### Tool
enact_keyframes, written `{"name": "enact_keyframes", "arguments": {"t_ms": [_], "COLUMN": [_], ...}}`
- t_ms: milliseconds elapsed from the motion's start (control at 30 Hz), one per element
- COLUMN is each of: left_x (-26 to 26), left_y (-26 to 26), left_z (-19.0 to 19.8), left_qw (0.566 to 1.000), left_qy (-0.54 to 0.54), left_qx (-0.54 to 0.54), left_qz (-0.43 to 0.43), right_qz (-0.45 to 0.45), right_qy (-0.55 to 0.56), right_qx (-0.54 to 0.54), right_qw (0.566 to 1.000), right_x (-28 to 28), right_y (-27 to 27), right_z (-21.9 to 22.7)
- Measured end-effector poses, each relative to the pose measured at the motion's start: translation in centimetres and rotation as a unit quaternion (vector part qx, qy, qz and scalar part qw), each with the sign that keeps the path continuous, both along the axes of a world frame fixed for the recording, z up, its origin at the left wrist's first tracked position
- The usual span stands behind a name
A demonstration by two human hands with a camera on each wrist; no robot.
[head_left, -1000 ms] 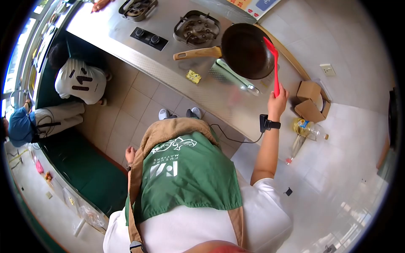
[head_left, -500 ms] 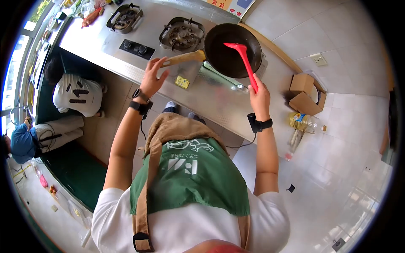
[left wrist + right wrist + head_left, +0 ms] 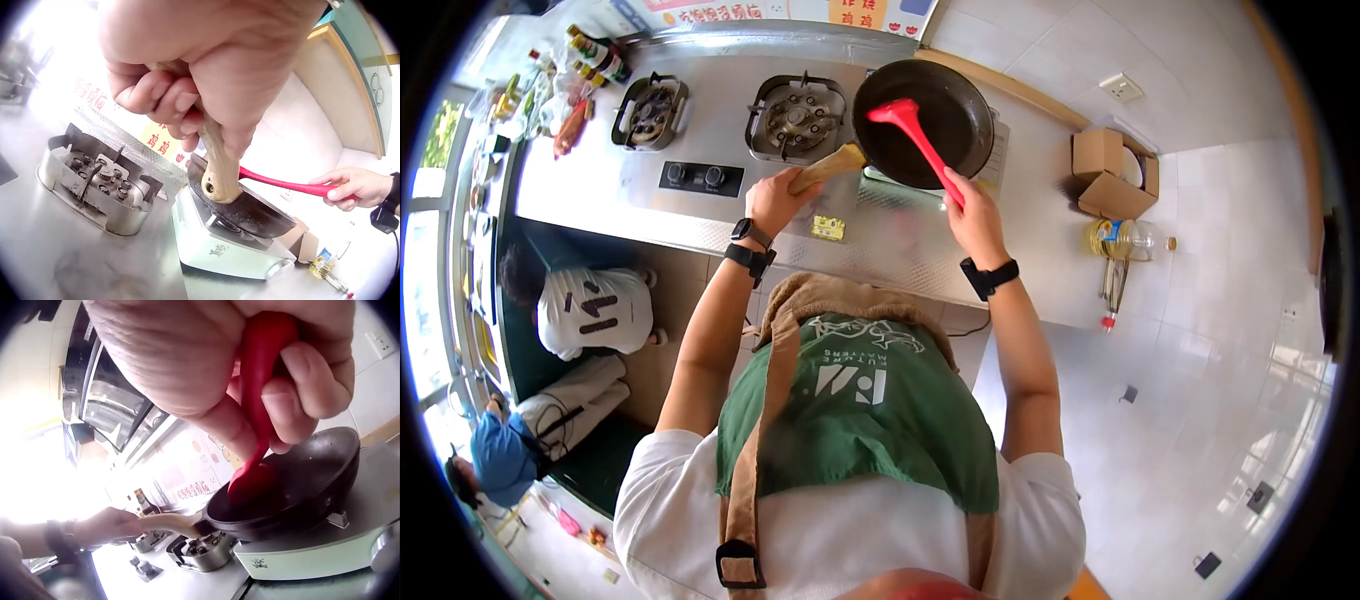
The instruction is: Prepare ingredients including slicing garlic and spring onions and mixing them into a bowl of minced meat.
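A dark frying pan (image 3: 940, 135) sits on a pale green portable stove (image 3: 215, 247). My left hand (image 3: 774, 203) grips its wooden handle (image 3: 830, 168); the left wrist view shows the fingers (image 3: 164, 100) curled round it. My right hand (image 3: 977, 222) holds a red spatula (image 3: 920, 136) by the handle, and its head (image 3: 250, 482) is inside the pan, over the dark inner surface. No food can be made out in the pan.
Two gas burners (image 3: 797, 118) and a knob panel (image 3: 700, 179) lie left of the pan. A yellow packet (image 3: 828, 228) rests near the counter edge. At the right are a cardboard box (image 3: 1112, 172) and an oil bottle (image 3: 1138, 241). Two people stand at the left.
My left hand has risen from beside my body and taken hold of the pan handle. The spatula head has moved from the pan's right rim to its left side.
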State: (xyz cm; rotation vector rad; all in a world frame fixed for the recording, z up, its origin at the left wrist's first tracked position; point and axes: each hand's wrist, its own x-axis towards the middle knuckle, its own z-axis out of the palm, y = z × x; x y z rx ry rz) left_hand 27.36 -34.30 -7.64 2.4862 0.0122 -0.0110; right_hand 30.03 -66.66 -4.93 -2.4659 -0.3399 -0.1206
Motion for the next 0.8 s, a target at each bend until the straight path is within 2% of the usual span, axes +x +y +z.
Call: {"name": "enact_keyframes", "arguments": {"t_ms": [167, 267, 400, 467, 567, 700, 800], "left_x": [1.9, 2.7, 2.6, 2.5, 2.2, 1.9, 1.7], "left_y": [0.5, 0.6, 1.0, 1.1, 1.6, 2.1, 2.4], "left_z": [-0.2, -0.4, -0.7, -0.3, -1.1, -1.2, -1.9], "left_qw": [0.999, 1.0, 1.0, 0.995, 0.986, 0.987, 0.988], "left_qy": [-0.014, -0.007, -0.004, -0.039, -0.082, -0.096, -0.1], "left_qx": [0.031, 0.018, 0.006, -0.088, -0.148, -0.128, -0.115], "left_qz": [-0.001, -0.011, -0.028, -0.012, 0.002, 0.008, 0.009], "right_qz": [-0.013, -0.061, -0.076, -0.078, -0.082, -0.094, -0.085], "right_qy": [0.005, 0.022, -0.035, -0.058, -0.086, -0.099, -0.12], "right_qx": [0.006, -0.012, 0.006, 0.008, 0.015, 0.05, 0.029], "right_qw": [1.0, 0.998, 0.996, 0.995, 0.993, 0.989, 0.989], "right_x": [-2.3, -3.3, -5.4, -6.3, -7.5, -8.5, -8.5], "right_y": [-2.2, -3.2, -3.9, -4.1, -4.3, -4.7, -5.1], "right_z": [3.0, 3.4, 2.4, 1.8, 1.2, 0.3, 0.3]}}
